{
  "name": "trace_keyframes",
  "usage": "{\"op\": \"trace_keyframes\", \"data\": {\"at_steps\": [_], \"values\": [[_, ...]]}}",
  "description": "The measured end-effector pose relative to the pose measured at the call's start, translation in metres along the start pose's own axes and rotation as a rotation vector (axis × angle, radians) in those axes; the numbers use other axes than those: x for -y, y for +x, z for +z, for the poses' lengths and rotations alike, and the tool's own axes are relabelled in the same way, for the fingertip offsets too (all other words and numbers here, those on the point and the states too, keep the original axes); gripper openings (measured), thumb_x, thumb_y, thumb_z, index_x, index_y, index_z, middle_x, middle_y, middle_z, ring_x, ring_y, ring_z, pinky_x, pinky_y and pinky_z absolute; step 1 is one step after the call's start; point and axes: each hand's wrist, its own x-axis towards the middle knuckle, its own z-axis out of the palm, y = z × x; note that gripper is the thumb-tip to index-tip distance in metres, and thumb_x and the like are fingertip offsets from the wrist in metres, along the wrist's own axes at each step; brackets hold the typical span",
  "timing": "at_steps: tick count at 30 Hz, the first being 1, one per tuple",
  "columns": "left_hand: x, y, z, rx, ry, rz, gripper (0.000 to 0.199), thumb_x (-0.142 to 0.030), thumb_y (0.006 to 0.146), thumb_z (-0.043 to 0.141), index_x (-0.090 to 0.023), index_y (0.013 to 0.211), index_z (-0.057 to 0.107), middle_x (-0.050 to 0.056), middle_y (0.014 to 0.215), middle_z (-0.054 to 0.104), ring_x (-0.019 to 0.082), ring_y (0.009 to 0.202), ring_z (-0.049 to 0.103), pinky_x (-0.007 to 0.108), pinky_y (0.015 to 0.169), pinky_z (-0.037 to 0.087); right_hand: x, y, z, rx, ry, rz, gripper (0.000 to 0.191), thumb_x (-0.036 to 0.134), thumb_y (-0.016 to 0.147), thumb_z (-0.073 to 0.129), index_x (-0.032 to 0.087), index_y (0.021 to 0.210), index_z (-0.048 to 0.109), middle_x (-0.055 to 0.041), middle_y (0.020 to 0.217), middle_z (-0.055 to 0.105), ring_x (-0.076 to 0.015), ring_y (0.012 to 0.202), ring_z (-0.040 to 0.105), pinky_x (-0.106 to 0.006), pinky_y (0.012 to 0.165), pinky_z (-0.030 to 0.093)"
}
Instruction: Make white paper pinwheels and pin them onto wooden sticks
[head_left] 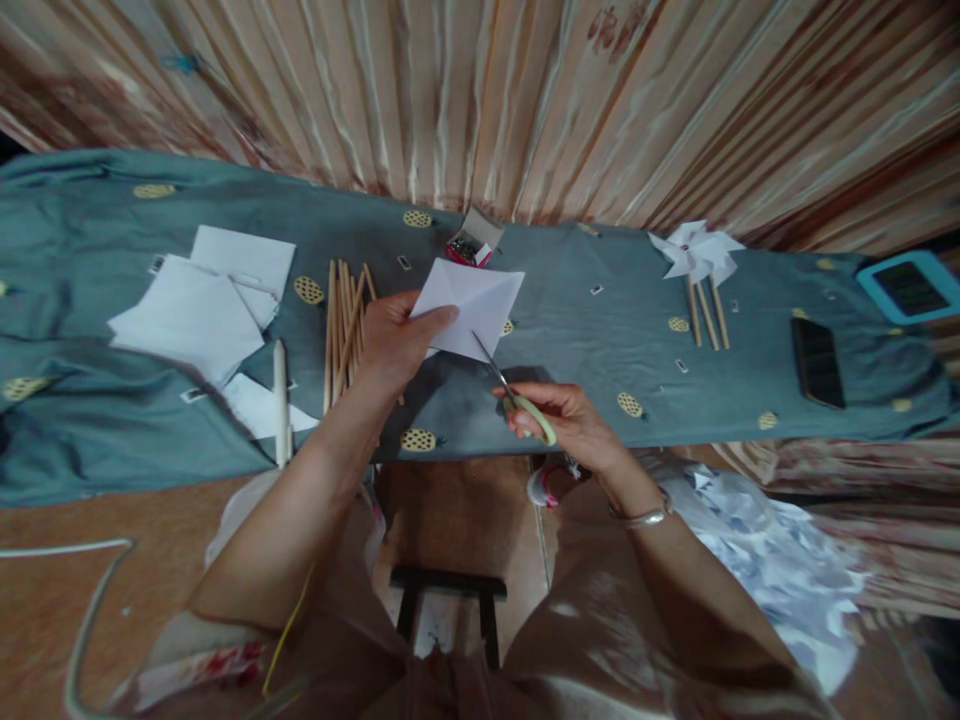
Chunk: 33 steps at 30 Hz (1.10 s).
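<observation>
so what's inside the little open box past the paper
Past the white paper, the red box shows small, dark, shiny pieces on top, too small to name. Its bottom and anything beneath those pieces are covered, so I can't tell what's there.

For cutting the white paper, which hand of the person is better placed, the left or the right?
Probably the right hand: it holds the scissors, whose blades reach the white paper at its lower edge. The left hand pinches the paper's left side, so it seems better suited to steadying.
</observation>
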Motion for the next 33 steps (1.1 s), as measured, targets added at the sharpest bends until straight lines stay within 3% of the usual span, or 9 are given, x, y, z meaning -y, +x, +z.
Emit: {"op": "trace_keyframes", "data": {"at_steps": [24,33], "values": [[-0.0026,-0.0032,-0.0002,0.025,-0.003,-0.037,0.019,-0.029,0.059,0.081,-0.017,0.074,0.076,0.003,0.069,0.072,0.018,0.063,0.063,0.026,0.055,0.046,-0.0047,0.0035,0.0024,-0.031,-0.025,-0.057,0.043,0.044,0.065,0.088,0.022,0.101,0.079,0.0029,0.064,0.065,-0.0068,0.055,0.053,-0.021,0.052,0.048],[-0.0001,-0.0039,-0.002,0.039,0.026,0.004,0.012,-0.029,0.06,0.078,-0.018,0.063,0.074,0.001,0.06,0.067,0.015,0.054,0.057,0.024,0.048,0.042,-0.0019,0.0039,0.0029,-0.019,-0.003,-0.046,0.042,0.043,0.063,0.089,0.024,0.099,0.08,0.0036,0.064,0.064,-0.0067,0.056,0.053,-0.02,0.053,0.048]]}}
